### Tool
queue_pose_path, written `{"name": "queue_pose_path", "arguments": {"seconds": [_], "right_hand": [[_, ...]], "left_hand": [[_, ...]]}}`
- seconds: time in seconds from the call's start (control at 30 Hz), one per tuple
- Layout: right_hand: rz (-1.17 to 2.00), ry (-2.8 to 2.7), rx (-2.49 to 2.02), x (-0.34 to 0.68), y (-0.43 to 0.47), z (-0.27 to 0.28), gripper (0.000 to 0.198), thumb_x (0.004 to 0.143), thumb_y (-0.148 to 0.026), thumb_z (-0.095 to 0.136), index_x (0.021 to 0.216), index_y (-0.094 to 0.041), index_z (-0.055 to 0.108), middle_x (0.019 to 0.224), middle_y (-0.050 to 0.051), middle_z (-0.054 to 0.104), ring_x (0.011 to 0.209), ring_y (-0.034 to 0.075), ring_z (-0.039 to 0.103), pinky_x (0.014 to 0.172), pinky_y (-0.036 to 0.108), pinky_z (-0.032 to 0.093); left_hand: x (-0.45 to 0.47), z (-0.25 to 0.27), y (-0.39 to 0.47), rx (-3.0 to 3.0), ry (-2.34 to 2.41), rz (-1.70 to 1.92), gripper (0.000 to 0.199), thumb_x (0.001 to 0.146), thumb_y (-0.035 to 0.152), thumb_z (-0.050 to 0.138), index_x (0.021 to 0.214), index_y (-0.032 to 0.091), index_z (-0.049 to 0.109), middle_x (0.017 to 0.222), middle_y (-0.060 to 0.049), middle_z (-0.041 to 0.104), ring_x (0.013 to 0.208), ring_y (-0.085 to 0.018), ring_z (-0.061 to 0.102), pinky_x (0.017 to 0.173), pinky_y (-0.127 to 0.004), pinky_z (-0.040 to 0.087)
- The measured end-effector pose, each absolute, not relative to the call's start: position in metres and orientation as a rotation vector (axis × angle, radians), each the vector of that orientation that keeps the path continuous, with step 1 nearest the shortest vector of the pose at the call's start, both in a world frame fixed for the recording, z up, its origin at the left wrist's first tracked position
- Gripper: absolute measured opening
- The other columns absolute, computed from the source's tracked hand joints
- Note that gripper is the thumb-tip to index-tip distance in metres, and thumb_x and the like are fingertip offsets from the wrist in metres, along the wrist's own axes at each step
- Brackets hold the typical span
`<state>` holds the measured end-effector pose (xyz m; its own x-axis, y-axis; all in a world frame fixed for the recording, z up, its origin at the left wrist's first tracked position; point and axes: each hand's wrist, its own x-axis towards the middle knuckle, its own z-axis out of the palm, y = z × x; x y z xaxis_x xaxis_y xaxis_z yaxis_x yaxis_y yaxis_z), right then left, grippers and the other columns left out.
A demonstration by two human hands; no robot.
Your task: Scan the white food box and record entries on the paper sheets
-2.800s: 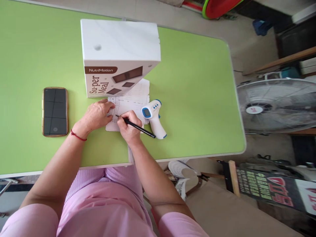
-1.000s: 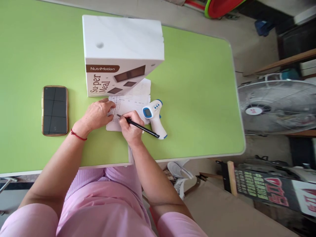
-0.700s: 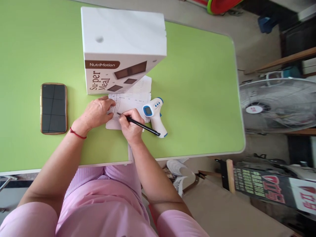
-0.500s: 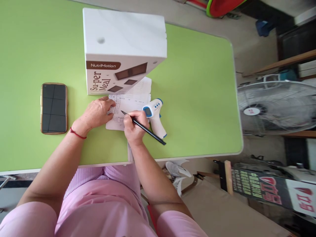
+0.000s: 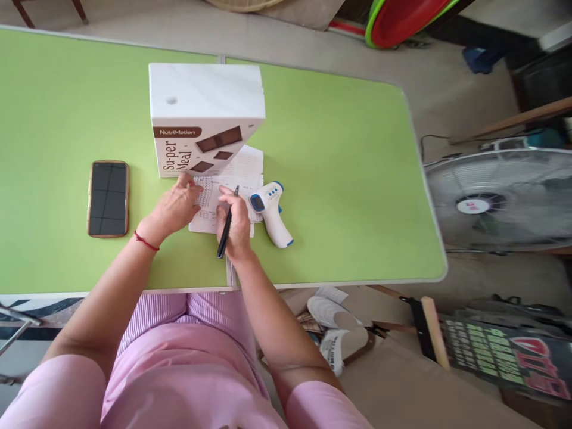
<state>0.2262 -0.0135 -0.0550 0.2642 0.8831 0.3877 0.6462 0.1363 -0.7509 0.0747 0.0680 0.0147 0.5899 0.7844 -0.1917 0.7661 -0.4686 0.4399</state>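
Observation:
A black pen [image 5: 226, 231] is gripped in my right hand [image 5: 238, 229], its pointed end turned away from me and its other end near the table's front edge. Beneath that hand lie sheets of paper [image 5: 210, 220] with handwriting, partly covered by my hands and a box. My left hand [image 5: 172, 208] rests at the sheets' left edge, thumb and fingers apart, fingertips close to the box's bottom corner. This white "NutriMotion Su-per Meal" box [image 5: 205, 89] stands upright behind the paper. Just right of my right hand, a white and blue infrared thermometer [image 5: 274, 217] lies flat.
On the left of the green table [image 5: 339, 179] lies a phone [image 5: 108, 198] in a brown case. Past the table's right end stands a fan [image 5: 491, 202]. A printed board [image 5: 504, 357] and loose papers [image 5: 337, 316] are at lower right. A red tray [image 5: 406, 21] is at the back.
My right hand has tilted the pen from slanting rightward to pointing nearly straight away, with its tip off the writing. The left hand stays on the paper. The view has shifted, showing more floor behind the table.

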Motion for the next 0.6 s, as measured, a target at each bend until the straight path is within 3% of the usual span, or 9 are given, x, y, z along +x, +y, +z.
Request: {"name": "queue_pose_path", "arguments": {"seconds": [0.1,0.27,0.47,0.6], "right_hand": [[0.331,-1.62,-1.638,0.229,-0.014,-0.062,0.028,0.103,-0.04,0.039,0.113,-0.023,0.06,0.146,0.015,0.063,0.143,0.028,0.052,0.12,0.056,0.044],[0.403,-1.729,-1.68,0.234,-0.014,-0.068,0.026,0.101,-0.03,0.042,0.117,-0.023,0.061,0.153,0.013,0.057,0.151,0.025,0.044,0.125,0.055,0.039],[0.453,-1.787,-1.62,0.245,-0.017,-0.066,0.027,0.098,-0.024,0.047,0.119,-0.023,0.063,0.155,0.011,0.057,0.152,0.024,0.044,0.126,0.056,0.038],[0.423,-1.775,-1.59,0.243,-0.014,-0.066,0.027,0.095,-0.022,0.049,0.118,-0.022,0.064,0.152,0.011,0.061,0.15,0.027,0.048,0.126,0.055,0.037]], "left_hand": [[0.077,0.014,0.052,2.435,1.394,0.048,0.04,0.096,0.013,0.052,0.133,0.014,0.067,0.152,-0.021,0.05,0.141,-0.04,0.05,0.113,-0.055,0.049],[0.074,-0.005,0.034,2.354,1.481,0.12,0.053,0.102,0.019,0.039,0.153,0.014,0.051,0.169,-0.017,0.034,0.159,-0.034,0.028,0.13,-0.06,0.024],[0.074,-0.019,0.024,2.359,1.5,0.264,0.05,0.102,0.024,0.041,0.149,0.019,0.056,0.168,-0.016,0.035,0.159,-0.037,0.029,0.128,-0.066,0.022],[0.064,-0.029,0.022,2.334,1.509,0.456,0.044,0.098,0.023,0.05,0.142,0.017,0.058,0.162,-0.019,0.043,0.156,-0.034,0.035,0.129,-0.059,0.025]]}}
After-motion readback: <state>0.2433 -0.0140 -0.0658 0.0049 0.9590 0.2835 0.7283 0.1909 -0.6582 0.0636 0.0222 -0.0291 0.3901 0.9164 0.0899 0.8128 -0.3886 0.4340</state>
